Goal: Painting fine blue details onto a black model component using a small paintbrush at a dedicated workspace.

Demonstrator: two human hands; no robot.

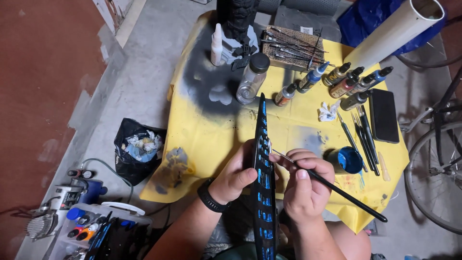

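Head view, nearest zone: the left hand [236,175], wearing a dark wristband, has its fingers curled closed around the edge of a long, narrow black prop piece [263,183] with rows of bright blue inlaid marks. The piece stands edge-on between the two hands, running from below the wrists to well beyond the fingertips. The right hand [303,188] is closed in a pen-style pinch on a slim black-handled paintbrush [332,185]; its pale ferrule and tip sit just left of the right fingertips, touching or just beside the piece's blue marks.

Step in hand, as judged: detail painting of the blue marks. The next stroke calls for a steady brace from the left fingers and a light, controlled tip.

Just beyond the right fingers, a small round cup of glossy blue paint [350,160] rests on a stained yellow cloth [211,130]. Further out lie spare brushes [363,137], a dark flat phone [384,115], and a crumpled white tissue [329,111]. Farthest from the fingers stand dropper paint bottles [346,82], a clear, smooth, dark-capped jar [251,79] and a rack of thin tools [293,48].
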